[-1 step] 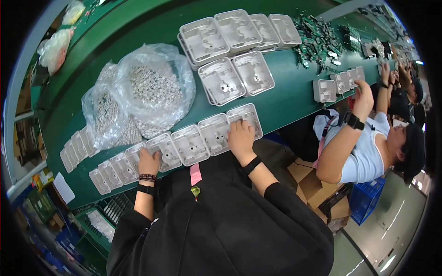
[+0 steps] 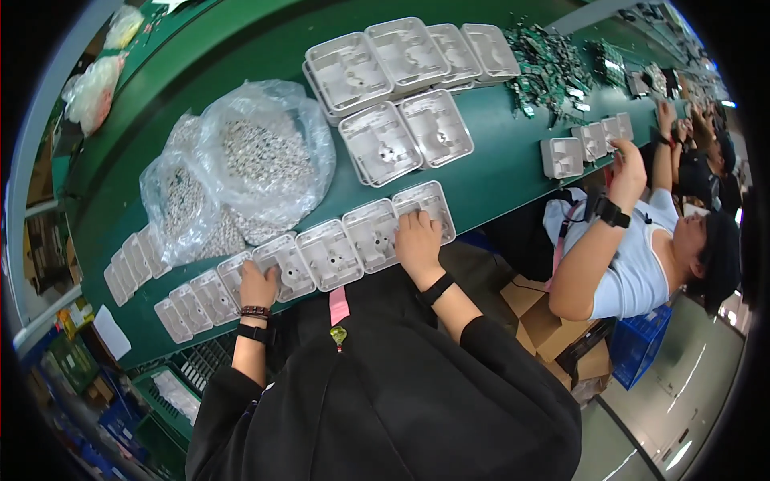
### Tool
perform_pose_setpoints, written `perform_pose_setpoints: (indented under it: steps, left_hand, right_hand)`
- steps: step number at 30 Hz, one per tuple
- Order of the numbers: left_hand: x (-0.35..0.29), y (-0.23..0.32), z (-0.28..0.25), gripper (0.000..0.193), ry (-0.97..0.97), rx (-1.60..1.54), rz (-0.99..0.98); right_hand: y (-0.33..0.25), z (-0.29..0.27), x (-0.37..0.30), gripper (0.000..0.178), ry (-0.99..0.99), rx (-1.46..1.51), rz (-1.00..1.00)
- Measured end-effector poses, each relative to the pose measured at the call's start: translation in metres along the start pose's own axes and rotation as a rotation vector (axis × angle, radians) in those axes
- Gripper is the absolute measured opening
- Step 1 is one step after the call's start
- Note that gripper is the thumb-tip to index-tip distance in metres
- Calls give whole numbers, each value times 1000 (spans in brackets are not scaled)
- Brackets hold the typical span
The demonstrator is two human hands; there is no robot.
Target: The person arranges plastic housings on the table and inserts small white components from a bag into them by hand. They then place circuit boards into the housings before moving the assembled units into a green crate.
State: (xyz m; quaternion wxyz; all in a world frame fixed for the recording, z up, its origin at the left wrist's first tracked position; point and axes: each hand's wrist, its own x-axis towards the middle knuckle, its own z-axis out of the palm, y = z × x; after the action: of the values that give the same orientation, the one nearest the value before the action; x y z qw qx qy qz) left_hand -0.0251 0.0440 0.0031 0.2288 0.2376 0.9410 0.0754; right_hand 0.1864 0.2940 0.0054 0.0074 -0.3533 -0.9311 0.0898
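Note:
A row of white plastic housings [image 2: 330, 255], open side up, runs along the near edge of the green bench. My left hand [image 2: 257, 283] is on a housing [image 2: 285, 264] left of the middle, its fingers bent over the near rim and thumb to the right. At the right end of the row, my right hand [image 2: 419, 244] grips the near side of another housing [image 2: 429, 200], with its fingertips reaching inside. Small fittings show in the housings' floors. My fingers hide part of both held housings.
Clear plastic bags [image 2: 265, 152] of small pale parts lie behind the row. Stacked housings [image 2: 349, 72] stand farther back, beside a heap of green circuit boards [image 2: 549, 72]. A co-worker [image 2: 642, 248] sits at the right, near smaller white boxes [image 2: 561, 158]. Cardboard boxes [image 2: 553, 325] stand below.
The view has shifted slightly. My hands keep their places on the row, and the co-worker's raised hand has moved a little.

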Motion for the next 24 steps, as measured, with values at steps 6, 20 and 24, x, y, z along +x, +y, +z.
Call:
perform_pose_setpoints:
  steps: [6, 20, 24]
  left_hand:
    - [7, 24, 5, 38, -115, -102, 85]
    - [2, 61, 21, 31, -118, -307, 73]
    - [-2, 57, 22, 30, -45, -230, 125]
  right_hand:
    - [35, 0, -5, 14, -53, -80, 31]
    - [175, 0, 46, 12, 87, -345, 467]
    - [200, 10, 74, 16, 120, -236, 566]
